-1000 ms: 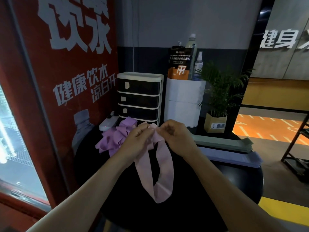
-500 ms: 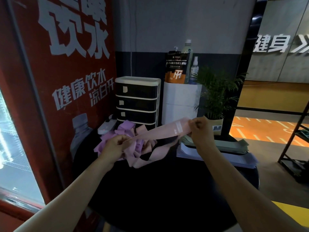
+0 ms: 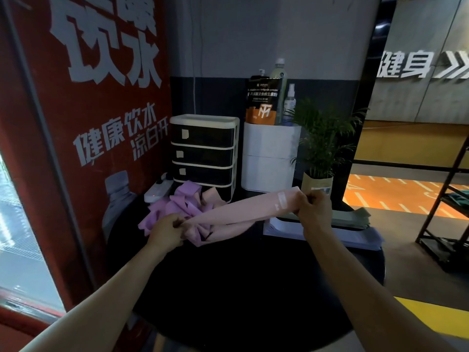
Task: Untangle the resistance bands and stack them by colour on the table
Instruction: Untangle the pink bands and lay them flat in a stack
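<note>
Both our hands pinch one pale pink flat rubber resistance band (image 3: 243,209): our left hand (image 3: 166,231) curls round its lower end, our right hand (image 3: 313,209) grips the upper end at two o'clock, drawing it taut, probably to flatten it for stacking. At ten o'clock the tangled heap of purple and pink bands (image 3: 177,207) waits. At three o'clock lie flat green bands (image 3: 347,219) over lilac ones (image 3: 355,238) on the round black table (image 3: 241,288).

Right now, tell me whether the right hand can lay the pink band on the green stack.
Probably yes: the right hand grips the pink band just above the green stack, nothing between. But the left hand holds the far end.
</note>
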